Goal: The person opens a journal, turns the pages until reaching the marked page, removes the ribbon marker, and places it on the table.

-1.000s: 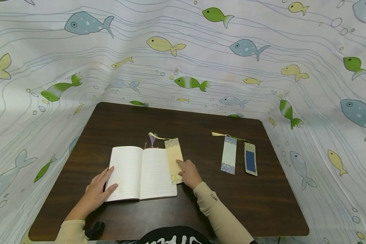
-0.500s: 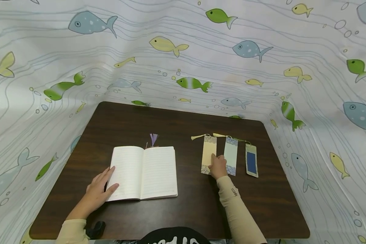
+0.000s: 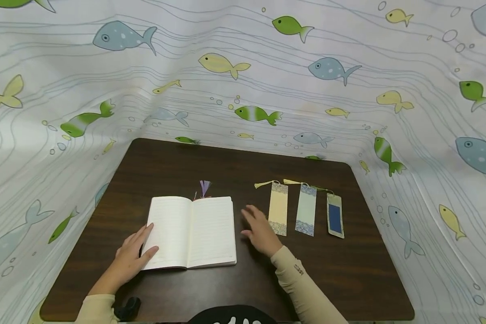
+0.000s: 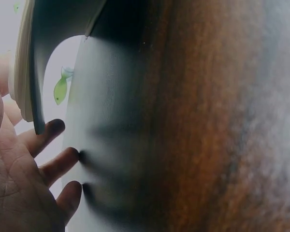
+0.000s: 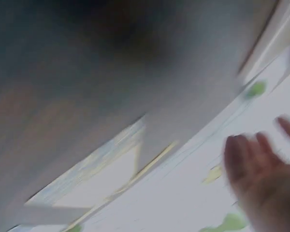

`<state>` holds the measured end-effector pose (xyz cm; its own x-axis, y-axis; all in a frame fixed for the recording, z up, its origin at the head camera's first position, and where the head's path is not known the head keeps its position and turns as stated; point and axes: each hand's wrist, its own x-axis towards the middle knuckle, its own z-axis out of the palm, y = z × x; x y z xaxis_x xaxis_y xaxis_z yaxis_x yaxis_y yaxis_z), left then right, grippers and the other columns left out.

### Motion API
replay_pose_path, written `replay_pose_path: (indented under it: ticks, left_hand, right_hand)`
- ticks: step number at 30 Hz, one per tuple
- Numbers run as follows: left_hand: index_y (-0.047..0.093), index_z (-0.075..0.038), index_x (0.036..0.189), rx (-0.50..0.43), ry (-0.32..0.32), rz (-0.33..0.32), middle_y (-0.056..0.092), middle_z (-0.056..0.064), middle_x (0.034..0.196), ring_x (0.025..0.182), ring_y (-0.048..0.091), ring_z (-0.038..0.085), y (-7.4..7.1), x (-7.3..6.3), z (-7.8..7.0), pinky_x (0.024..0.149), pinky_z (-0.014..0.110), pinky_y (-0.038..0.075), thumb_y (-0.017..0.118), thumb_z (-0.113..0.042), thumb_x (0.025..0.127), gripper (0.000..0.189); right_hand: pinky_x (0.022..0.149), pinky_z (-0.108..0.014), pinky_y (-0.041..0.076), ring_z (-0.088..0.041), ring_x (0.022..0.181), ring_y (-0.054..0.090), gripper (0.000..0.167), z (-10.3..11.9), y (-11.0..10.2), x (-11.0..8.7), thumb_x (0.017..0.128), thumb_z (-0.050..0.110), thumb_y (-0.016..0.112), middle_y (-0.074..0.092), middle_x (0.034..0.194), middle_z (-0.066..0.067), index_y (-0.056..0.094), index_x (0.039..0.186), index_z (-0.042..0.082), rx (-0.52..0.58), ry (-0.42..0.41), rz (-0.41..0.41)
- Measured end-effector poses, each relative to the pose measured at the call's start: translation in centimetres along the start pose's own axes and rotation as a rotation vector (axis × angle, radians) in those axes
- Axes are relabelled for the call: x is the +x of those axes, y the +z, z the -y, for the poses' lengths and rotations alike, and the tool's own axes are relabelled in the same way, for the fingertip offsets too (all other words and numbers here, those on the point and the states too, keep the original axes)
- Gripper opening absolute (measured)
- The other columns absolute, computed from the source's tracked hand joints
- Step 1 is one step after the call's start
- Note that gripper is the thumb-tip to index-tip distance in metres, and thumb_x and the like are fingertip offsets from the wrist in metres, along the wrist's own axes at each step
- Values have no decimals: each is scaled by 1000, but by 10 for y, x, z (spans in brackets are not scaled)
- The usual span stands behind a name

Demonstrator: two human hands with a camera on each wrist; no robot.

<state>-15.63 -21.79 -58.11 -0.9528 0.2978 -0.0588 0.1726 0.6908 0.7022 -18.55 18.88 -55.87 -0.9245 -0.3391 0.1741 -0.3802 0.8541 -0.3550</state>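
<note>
An open notebook (image 3: 210,234) with lined pages lies on the table, a purple tassel (image 3: 204,188) sticking out past its top edge. My left hand (image 3: 131,252) rests at its left edge, thumb on the page; in the left wrist view, several fingers (image 4: 60,166) reach out below the notebook's edge (image 4: 24,72), tips at the tabletop. My right hand (image 3: 261,231) is over the table between the notebook and a yellow bookmark (image 3: 278,209), fingers spread and holding nothing. Right of that bookmark lie a pale green bookmark (image 3: 306,209) and a smaller one with a dark blue panel (image 3: 335,219).
The dark wooden table (image 3: 356,279) has rounded corners. A fish-patterned cloth (image 3: 263,81) rises behind it and at both sides. Near the front left edge, by my left wrist, is a small black object (image 3: 128,309).
My right hand took the yellow bookmark from the notebook's right page to the table beside the pale green one, let go, and moved back left. My left hand stayed on the notebook.
</note>
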Motion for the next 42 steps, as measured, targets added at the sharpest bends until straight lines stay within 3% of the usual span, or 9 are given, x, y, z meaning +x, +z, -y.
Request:
replay_pose_path:
  ticks: [4, 9, 15, 23, 28, 33, 36, 40, 42]
  left_hand:
    - [20, -10, 163, 1, 0, -4, 22, 36, 159, 138, 19, 62, -1, -1, -1, 92, 83, 18, 56, -43, 103, 77]
    - [20, -12, 163, -6, 9, -12, 21, 34, 161, 138, 19, 62, -1, 0, 0, 91, 84, 18, 57, -42, 103, 76]
    - [20, -13, 163, 2, 12, -19, 23, 34, 160, 138, 19, 62, -1, 1, 0, 91, 85, 17, 57, -42, 103, 76]
    - [20, -13, 163, -1, 15, -27, 22, 35, 160, 139, 18, 61, -2, 0, -2, 92, 84, 16, 57, -41, 103, 76]
    - [20, -12, 163, 3, 19, -18, 22, 35, 160, 139, 17, 60, -2, 0, -2, 93, 83, 17, 55, -41, 104, 75]
    - [22, -9, 162, 19, 20, -17, 22, 35, 160, 139, 18, 60, -2, 0, -3, 93, 82, 18, 55, -42, 104, 75]
    - [23, -8, 162, 23, 19, -16, 21, 35, 160, 139, 18, 61, -2, 0, -2, 92, 82, 18, 55, -42, 104, 75]
    - [23, -8, 162, 20, 16, -17, 19, 33, 161, 139, 17, 62, -2, 0, -1, 92, 84, 17, 56, -42, 104, 75]
    - [23, -8, 162, 17, 17, -20, 18, 33, 162, 139, 16, 62, -1, 0, -1, 93, 84, 16, 55, -42, 104, 74]
  right_hand:
    - [112, -52, 39, -33, 148, 34, 74, 32, 10, 2, 92, 37, 74, 34, 160, -19, 45, 152, 4, -34, -183, 177]
    - [106, -53, 44, -38, 144, 39, 88, 51, 19, 0, 81, 49, 79, 40, 158, -19, 47, 150, 4, -214, -242, 258]
    - [99, -49, 51, -30, 133, 53, 89, 49, 29, -1, 71, 52, 83, 53, 148, -12, 56, 143, 7, -345, -258, 188]
    - [97, -44, 51, -25, 126, 57, 63, 48, 36, 3, 75, 51, 82, 61, 138, -9, 69, 124, 14, -389, -274, 70]
    - [104, -49, 48, -37, 134, 49, 73, 56, 33, 3, 67, 39, 92, 48, 148, -21, 65, 129, 10, -272, -226, -45]
    - [107, -44, 46, -46, 142, 37, 110, 74, 23, 4, 68, 23, 96, 28, 157, -32, 33, 153, -5, -95, -196, -100]
    - [110, -40, 43, -40, 145, 36, 113, 85, 18, 5, 80, 20, 88, 24, 160, -31, 11, 157, -11, 120, -178, -11]
    - [116, -38, 36, -30, 149, 33, 107, 97, 18, 7, 96, 23, 73, 19, 166, -22, -10, 159, -3, 471, -132, 211]
    - [118, -36, 32, -27, 150, 31, 108, 101, 22, 9, 98, 26, 70, 13, 168, -19, -15, 159, 1, 551, -158, 315]
